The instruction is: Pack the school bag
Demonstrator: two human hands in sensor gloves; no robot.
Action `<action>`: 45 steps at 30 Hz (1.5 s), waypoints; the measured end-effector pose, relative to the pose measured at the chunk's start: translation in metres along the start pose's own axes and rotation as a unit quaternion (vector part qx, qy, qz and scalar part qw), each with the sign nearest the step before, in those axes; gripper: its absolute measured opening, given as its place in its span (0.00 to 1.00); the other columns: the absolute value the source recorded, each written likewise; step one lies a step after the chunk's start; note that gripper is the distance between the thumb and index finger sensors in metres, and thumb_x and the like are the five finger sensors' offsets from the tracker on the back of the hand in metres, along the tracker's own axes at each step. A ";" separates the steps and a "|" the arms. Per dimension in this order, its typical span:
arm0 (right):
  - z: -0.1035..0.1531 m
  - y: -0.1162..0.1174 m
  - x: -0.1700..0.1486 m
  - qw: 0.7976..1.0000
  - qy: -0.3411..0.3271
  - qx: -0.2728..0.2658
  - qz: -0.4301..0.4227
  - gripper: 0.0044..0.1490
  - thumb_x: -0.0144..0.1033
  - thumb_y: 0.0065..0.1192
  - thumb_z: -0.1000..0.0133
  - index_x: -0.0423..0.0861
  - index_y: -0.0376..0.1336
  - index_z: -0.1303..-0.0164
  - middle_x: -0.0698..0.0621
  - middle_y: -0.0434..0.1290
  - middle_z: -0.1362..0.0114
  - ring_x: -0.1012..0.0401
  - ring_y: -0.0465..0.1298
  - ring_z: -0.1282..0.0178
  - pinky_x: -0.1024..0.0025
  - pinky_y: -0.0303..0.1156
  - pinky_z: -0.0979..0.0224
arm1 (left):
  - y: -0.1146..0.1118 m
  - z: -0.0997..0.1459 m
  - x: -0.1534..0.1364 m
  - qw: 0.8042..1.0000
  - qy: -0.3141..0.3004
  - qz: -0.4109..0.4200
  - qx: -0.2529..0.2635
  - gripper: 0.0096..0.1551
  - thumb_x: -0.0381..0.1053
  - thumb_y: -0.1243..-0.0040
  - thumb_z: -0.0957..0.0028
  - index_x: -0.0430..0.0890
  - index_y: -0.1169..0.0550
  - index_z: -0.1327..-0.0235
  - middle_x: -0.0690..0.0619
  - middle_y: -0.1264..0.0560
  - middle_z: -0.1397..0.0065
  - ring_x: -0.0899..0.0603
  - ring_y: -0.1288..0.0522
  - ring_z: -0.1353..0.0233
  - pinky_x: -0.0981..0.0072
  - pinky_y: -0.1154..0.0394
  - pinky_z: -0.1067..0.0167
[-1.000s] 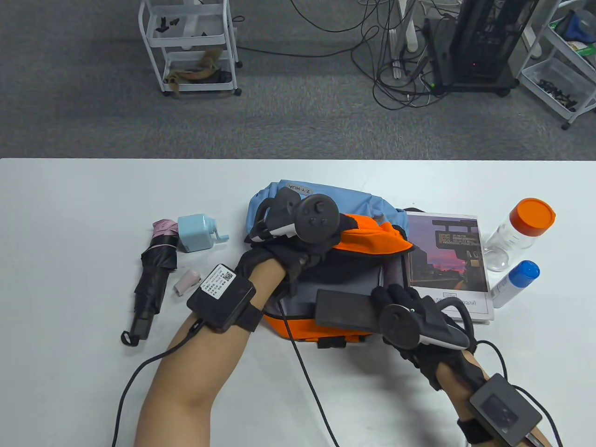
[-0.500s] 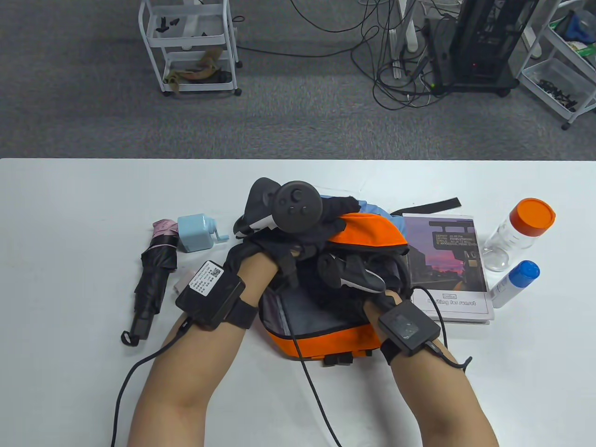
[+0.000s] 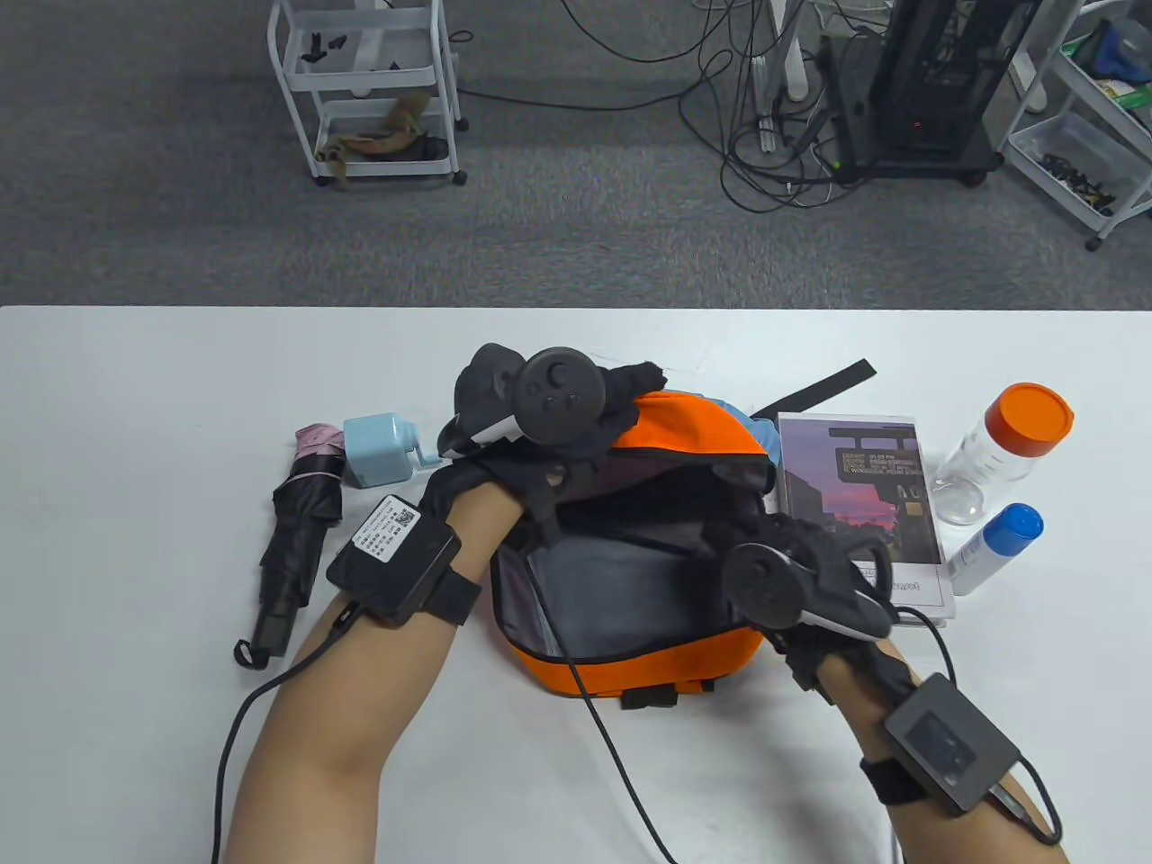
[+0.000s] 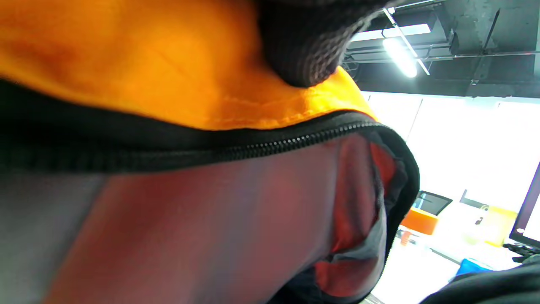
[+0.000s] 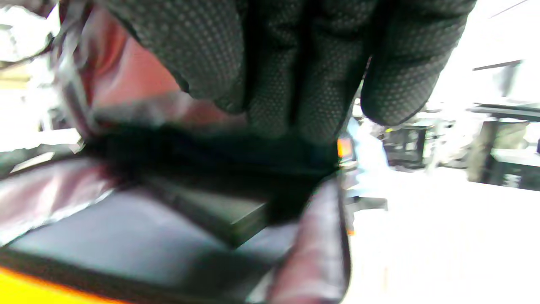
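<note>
The orange and blue school bag (image 3: 630, 650) lies open in the middle of the table. My left hand (image 3: 621, 405) grips its orange upper flap (image 4: 168, 63) and holds it up and back; a fingertip (image 4: 303, 50) presses on the flap above the zipper. My right hand (image 3: 792, 551) is at the bag's right rim, and its fingers (image 5: 274, 84) hang over the opening with nothing in them. A flat dark case (image 5: 211, 207) lies inside the bag on the grey lining (image 3: 612, 585).
A book with a sunset cover (image 3: 877, 486) lies right of the bag, beside a clear jar with an orange lid (image 3: 999, 450) and a blue-capped bottle (image 3: 994, 544). A folded black umbrella (image 3: 297, 531) and a light-blue sharpener (image 3: 382, 447) lie on the left.
My right hand carried the dark case into the bag, let it go and drew back to the bag's right rim. My left hand lifted the flap higher, opening the bag wider.
</note>
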State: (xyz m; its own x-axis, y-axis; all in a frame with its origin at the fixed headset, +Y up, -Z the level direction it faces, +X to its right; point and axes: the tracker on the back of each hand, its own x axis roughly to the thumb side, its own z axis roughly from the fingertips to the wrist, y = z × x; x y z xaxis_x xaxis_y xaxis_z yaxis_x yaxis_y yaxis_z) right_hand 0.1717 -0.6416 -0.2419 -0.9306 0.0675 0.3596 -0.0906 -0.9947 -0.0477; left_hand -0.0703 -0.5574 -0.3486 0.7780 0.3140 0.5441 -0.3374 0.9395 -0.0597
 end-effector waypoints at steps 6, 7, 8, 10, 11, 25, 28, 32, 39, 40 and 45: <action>0.010 0.025 -0.040 0.993 0.105 0.037 0.025 0.35 0.32 0.63 0.41 0.40 0.64 0.21 0.36 0.72 0.20 0.33 0.74 0.23 0.31 0.75 0.29 | 0.007 0.003 0.003 0.999 0.030 -0.006 0.032 0.27 0.46 0.38 0.37 0.53 0.23 0.22 0.44 0.13 0.38 0.35 0.16 0.38 0.22 0.28 0.31; 0.008 0.040 -0.045 0.992 0.109 0.055 0.041 0.36 0.31 0.61 0.41 0.40 0.62 0.19 0.35 0.68 0.17 0.32 0.70 0.20 0.29 0.73 0.28 | 0.008 0.004 0.005 0.999 0.029 -0.007 0.038 0.27 0.46 0.38 0.37 0.53 0.23 0.23 0.45 0.13 0.38 0.35 0.16 0.37 0.22 0.28 0.31; 0.005 0.057 -0.049 0.988 0.119 0.079 0.062 0.38 0.29 0.61 0.42 0.39 0.58 0.18 0.34 0.64 0.16 0.31 0.65 0.18 0.27 0.71 0.27 | 0.008 0.005 0.006 0.998 0.035 -0.013 0.045 0.27 0.46 0.37 0.37 0.53 0.23 0.23 0.44 0.13 0.37 0.35 0.16 0.37 0.22 0.29 0.31; 0.002 0.082 -0.052 0.975 0.146 0.139 0.097 0.42 0.28 0.58 0.41 0.38 0.51 0.15 0.32 0.54 0.13 0.30 0.56 0.17 0.25 0.64 0.24 | 0.009 0.006 0.008 0.998 0.036 -0.021 0.051 0.27 0.46 0.37 0.37 0.53 0.23 0.23 0.44 0.13 0.37 0.35 0.16 0.37 0.21 0.29 0.31; 0.002 0.091 -0.053 0.972 0.147 0.158 0.098 0.44 0.30 0.56 0.41 0.36 0.48 0.14 0.31 0.51 0.13 0.29 0.53 0.17 0.24 0.61 0.25 | 0.009 0.006 0.007 0.998 0.037 -0.020 0.051 0.27 0.46 0.37 0.37 0.53 0.23 0.23 0.44 0.13 0.37 0.34 0.16 0.37 0.21 0.29 0.31; 0.022 0.082 -0.043 0.979 0.181 0.094 0.026 0.37 0.33 0.72 0.47 0.44 0.66 0.24 0.40 0.70 0.19 0.38 0.73 0.23 0.40 0.81 0.32 | 0.022 0.004 0.004 0.996 0.046 -0.020 0.072 0.27 0.45 0.36 0.38 0.55 0.22 0.24 0.44 0.13 0.37 0.34 0.16 0.36 0.20 0.30 0.30; 0.021 0.080 -0.050 0.959 0.254 0.106 0.062 0.52 0.43 0.72 0.50 0.33 0.60 0.18 0.28 0.69 0.18 0.28 0.73 0.24 0.29 0.74 0.30 | 0.023 0.004 0.008 0.996 0.044 -0.028 0.074 0.26 0.45 0.36 0.38 0.55 0.22 0.24 0.44 0.13 0.37 0.34 0.16 0.37 0.20 0.30 0.30; 0.033 0.083 -0.064 0.916 0.342 0.201 0.064 0.67 0.62 0.56 0.46 0.24 0.46 0.12 0.16 0.56 0.15 0.19 0.62 0.21 0.20 0.69 0.30 | 0.024 0.003 0.009 0.996 0.042 -0.025 0.072 0.27 0.46 0.36 0.38 0.54 0.22 0.24 0.44 0.13 0.37 0.35 0.16 0.37 0.21 0.29 0.30; 0.043 0.089 -0.089 0.900 0.375 0.220 -0.036 0.81 0.70 0.53 0.48 0.16 0.34 0.16 0.04 0.43 0.20 0.11 0.58 0.26 0.18 0.69 0.33 | 0.019 0.003 0.006 0.996 0.047 -0.028 0.068 0.26 0.46 0.36 0.38 0.55 0.21 0.24 0.45 0.13 0.38 0.35 0.16 0.37 0.21 0.29 0.31; 0.042 0.088 -0.092 0.899 0.380 0.214 -0.033 0.82 0.70 0.55 0.51 0.16 0.34 0.16 0.04 0.44 0.20 0.11 0.60 0.29 0.18 0.68 0.34 | 0.018 0.003 0.004 0.996 0.049 -0.027 0.067 0.26 0.46 0.36 0.38 0.54 0.21 0.24 0.45 0.13 0.38 0.35 0.16 0.37 0.21 0.29 0.31; 0.041 0.076 -0.090 0.901 0.401 0.165 -0.012 0.88 0.66 0.65 0.58 0.11 0.35 0.19 0.07 0.51 0.23 0.17 0.64 0.36 0.20 0.68 0.39 | 0.015 0.000 0.003 0.996 0.053 -0.027 0.063 0.26 0.46 0.37 0.38 0.54 0.22 0.24 0.45 0.13 0.38 0.35 0.16 0.37 0.21 0.29 0.31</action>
State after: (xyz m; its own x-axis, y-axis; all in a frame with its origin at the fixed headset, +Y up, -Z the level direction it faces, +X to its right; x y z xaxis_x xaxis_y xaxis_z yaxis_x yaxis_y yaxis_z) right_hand 0.2630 -0.7263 -0.2400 -0.8987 -0.0091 -0.4384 -0.1261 -0.9521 0.2784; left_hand -0.0733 -0.5425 -0.3475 0.8459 0.2831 0.4519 -0.3531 0.9324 0.0769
